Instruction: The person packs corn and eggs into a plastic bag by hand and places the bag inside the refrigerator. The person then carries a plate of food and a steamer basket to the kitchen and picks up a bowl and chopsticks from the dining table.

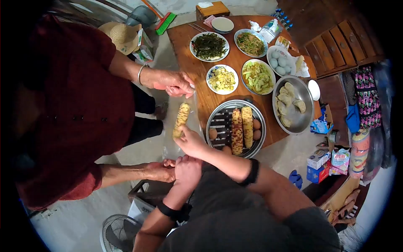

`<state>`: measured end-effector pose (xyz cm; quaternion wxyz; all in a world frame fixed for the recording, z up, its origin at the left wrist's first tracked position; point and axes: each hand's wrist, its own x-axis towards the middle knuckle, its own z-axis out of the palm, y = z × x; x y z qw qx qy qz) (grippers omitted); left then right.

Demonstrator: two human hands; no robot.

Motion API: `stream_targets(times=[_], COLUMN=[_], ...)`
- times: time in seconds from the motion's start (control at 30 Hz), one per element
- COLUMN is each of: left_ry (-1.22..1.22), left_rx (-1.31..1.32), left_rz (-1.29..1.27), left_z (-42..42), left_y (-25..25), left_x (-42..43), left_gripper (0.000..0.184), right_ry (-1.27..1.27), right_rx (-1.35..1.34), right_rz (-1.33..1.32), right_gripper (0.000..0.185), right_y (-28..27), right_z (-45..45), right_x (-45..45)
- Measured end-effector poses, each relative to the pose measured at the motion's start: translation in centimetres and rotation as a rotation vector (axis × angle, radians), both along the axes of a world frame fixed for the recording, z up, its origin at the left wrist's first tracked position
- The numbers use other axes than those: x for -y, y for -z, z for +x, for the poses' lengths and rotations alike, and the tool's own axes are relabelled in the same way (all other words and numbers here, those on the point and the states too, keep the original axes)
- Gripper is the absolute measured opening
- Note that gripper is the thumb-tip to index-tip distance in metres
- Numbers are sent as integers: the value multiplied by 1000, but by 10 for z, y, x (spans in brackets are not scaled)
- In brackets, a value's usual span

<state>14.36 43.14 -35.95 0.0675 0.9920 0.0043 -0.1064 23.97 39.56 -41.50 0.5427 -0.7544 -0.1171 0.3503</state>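
My right hand grips a yellow corn cob with dark kernels by its lower end. Behind the cob hangs a clear plastic bag. My left hand is closed at the bag's lower edge, right beside a co-worker's hand; its fingertips are partly hidden. That person's other hand pinches the bag's upper edge by the table. Close to my right hand stands a round metal steamer tray. Inside it are a dark red corn cob, a yellow corn cob and several brown eggs.
On the wooden table are several plates of food, a bowl of pale eggs and a metal bowl of dumplings. The person in red stands at the left. A fan and a stool are near my left arm.
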Motion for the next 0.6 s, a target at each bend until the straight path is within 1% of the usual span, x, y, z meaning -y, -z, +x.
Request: stream_targets(times=[0.03,0.07,0.1,0.13,0.2,0.23,0.3,0.33,0.4,0.43,0.47,0.53,0.57,0.6], left_ry=[5,8,-50,-54,-29,-26,-30,-32,-35,-31,-33,-20,-30,-34], left_rx=[18,34,72,68,49,47,58,76,69,68,65,57,55,21], left_rz=[8,19,-82,-80,-91,-91,-114,-139,-153,-171,-169,-98,-95,-111], left_z=[0,2,3,2,2,2,1,1,2,3,2,2,2,3], left_y=[-3,-5,-6,-4,0,-3,-5,-5,-7,-8,-8,-8,-7,-5], left_x=[-1,-3,-5,-7,-10,-9,-7,-6,-5,-5,-5,-4,-4,-6], left_gripper=[9,8,6,6,4,4,4,5,5,6,6,11,11,12], right_ry=[-22,-20,89,203,109,108,12,9,-54,-97,-100,-50,-1,-10], right_rx=[87,111,64,256,594,596,542,544,686,549,546,496,495,496], right_rz=[106,197,144,46,-638,-634,-892,-886,-903,-949,-947,-783,-680,-671], right_gripper=[21,18,14,17,33,33,61,61,87,91,91,90,84,84], right_y=[-20,-44,-46,-45,-5,8,25,30,40,36,33,27,26,25], right_z=[0,8,16,29,44,44,28,23,7,2,2,7,9,13], right_x=[15,40,66,90,141,149,160,158,151,147,147,153,155,160])
